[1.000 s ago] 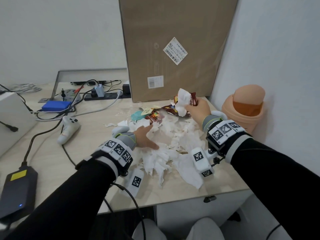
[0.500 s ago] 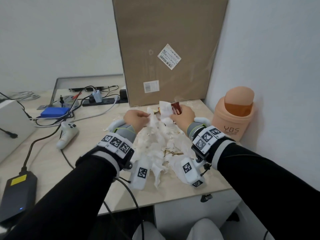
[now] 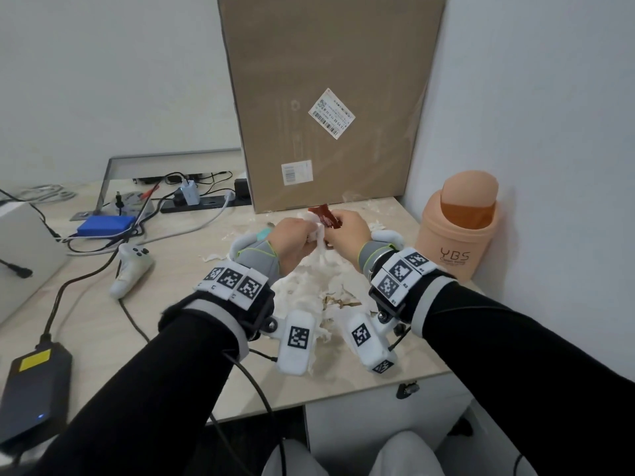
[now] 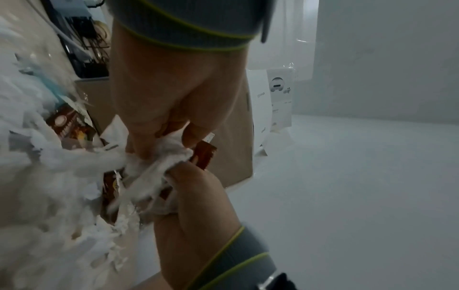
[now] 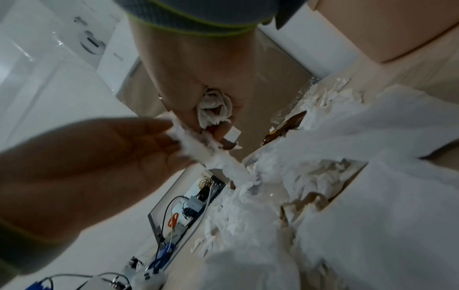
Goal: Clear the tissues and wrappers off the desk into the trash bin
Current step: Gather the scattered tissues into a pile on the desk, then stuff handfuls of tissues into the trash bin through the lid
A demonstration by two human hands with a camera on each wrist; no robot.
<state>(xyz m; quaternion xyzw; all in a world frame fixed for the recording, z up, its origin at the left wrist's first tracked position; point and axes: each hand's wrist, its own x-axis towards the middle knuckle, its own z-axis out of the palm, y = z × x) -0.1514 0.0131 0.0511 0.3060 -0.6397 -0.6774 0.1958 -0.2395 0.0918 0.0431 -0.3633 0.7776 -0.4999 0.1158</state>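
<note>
Together, my left hand (image 3: pixel 294 242) and right hand (image 3: pixel 347 234) clamped fingers on a shredded white tissue wad (image 3: pixel 315 234) and red wrapper (image 3: pixel 324 217), raised over the desk's (image 3: pixel 185 324) far-right litter.

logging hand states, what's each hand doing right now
Left hand: fingers pinch a wad of torn white tissue.
Right hand: grips crumpled white tissue and a red-brown foil snack wrapper.
</note>
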